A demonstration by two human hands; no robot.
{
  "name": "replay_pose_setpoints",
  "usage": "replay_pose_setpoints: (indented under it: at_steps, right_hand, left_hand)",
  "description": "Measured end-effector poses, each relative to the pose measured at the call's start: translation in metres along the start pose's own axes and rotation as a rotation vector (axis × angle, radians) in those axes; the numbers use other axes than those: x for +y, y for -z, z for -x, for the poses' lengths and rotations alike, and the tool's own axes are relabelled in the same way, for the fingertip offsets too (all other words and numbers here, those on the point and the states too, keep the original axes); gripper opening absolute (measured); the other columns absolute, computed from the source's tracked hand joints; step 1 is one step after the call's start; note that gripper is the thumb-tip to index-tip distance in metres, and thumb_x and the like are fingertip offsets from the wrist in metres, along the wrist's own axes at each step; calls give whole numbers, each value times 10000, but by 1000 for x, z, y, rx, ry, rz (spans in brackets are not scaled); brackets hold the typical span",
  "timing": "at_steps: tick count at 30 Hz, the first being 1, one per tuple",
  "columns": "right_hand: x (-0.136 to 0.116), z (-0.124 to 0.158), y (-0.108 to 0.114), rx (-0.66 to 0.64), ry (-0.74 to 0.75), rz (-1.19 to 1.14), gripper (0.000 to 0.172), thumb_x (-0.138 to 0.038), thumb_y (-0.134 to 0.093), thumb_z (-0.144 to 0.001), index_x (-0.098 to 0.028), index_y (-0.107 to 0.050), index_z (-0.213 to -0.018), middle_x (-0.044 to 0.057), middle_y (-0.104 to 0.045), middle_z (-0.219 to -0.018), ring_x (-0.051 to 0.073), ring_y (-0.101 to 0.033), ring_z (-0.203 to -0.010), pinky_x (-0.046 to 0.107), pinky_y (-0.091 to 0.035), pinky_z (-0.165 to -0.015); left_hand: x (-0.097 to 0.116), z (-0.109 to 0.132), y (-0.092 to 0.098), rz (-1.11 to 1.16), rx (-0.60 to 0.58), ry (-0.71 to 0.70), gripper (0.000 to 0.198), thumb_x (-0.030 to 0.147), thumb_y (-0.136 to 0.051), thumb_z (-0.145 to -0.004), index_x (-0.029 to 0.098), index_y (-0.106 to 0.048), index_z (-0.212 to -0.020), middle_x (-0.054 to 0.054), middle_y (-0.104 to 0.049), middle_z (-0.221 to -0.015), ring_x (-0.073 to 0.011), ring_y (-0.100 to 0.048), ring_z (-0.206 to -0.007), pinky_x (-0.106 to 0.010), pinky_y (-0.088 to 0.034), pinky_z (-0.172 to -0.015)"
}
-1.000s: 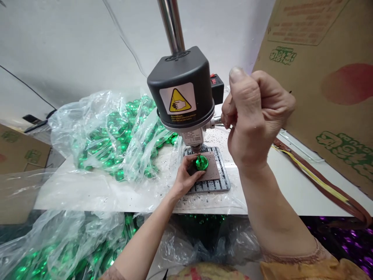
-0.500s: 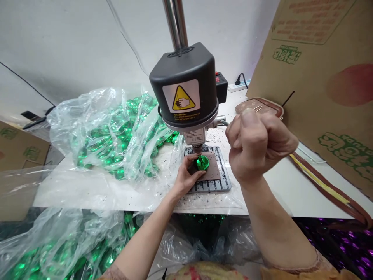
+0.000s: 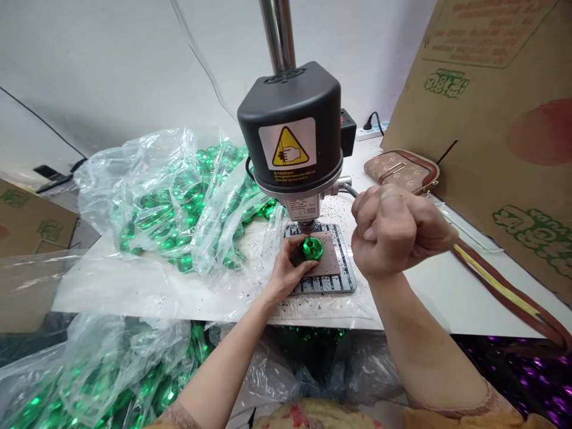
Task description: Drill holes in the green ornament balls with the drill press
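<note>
My left hand [image 3: 288, 265] pinches a shiny green faceted piece [image 3: 314, 249] between thumb and fingers. The round piece rests on a brown board [image 3: 329, 256], directly beneath the chuck [image 3: 306, 227] of a black-topped drill press [image 3: 290, 128]. A dark spot shows at the middle of the piece; whether the bit is in it I cannot tell. On the right, my right hand [image 3: 397, 232] is closed in a fist round the end of the press's metal feed lever [image 3: 348, 189]. Its grip part is hidden by the fingers.
Clear plastic bags [image 3: 147, 155] with many green pieces lie left of the press; more are below the table edge. Dark crumbs litter the slotted base [image 3: 346, 280]. A patterned purse [image 3: 397, 167] and a tall cardboard box [image 3: 491, 149] stand right. Purple shiny pieces [image 3: 536, 381] lie low right.
My right fist has moved slightly down relative to the press, and more of the lever shows. The left hand keeps its hold on the green piece. The whole view has shifted a little.
</note>
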State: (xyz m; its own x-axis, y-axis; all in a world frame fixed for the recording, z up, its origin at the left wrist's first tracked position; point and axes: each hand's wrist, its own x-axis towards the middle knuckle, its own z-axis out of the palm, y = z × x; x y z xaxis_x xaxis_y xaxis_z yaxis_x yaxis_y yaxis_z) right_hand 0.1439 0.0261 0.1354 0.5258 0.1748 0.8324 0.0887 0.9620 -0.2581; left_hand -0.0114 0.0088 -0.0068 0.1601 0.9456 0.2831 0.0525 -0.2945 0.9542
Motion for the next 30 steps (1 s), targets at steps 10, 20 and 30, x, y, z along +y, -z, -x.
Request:
replay_pose_setpoints:
  at_steps: [10,20,30]
  right_hand:
    - [-1,5,6,-56,16,34,483,-179,-582,-898,-201,-195,-609,-60,-216,-486,56,-266,-384,286,-239,-414]
    - [5,16,15,-88,70,-51,463,-102,-561,-859,-184,-198,-584,-71,-297,-474,35,-271,-398,259,-250,-422]
    - [-17,-39,-25,-17,-284,19,491,-187,-639,-898,-223,-316,-530,-63,-302,-451,72,-299,-394,310,-224,-422]
  left_hand:
    - [-3,1,0,12,12,-15,511,335,-846,-771,216,-571,-1185,-103,-625,-1320,-270,-593,-1258,-440,-450,-1109]
    - [-2,1,0,-29,6,-18,507,297,-837,-780,219,-571,-1204,-102,-620,-1318,-268,-585,-1270,-450,-437,-1128]
    - [13,8,-6,-370,188,-92,435,296,-800,-792,212,-579,-1156,-82,-672,-1141,-246,-672,-1092,-424,-545,-966]
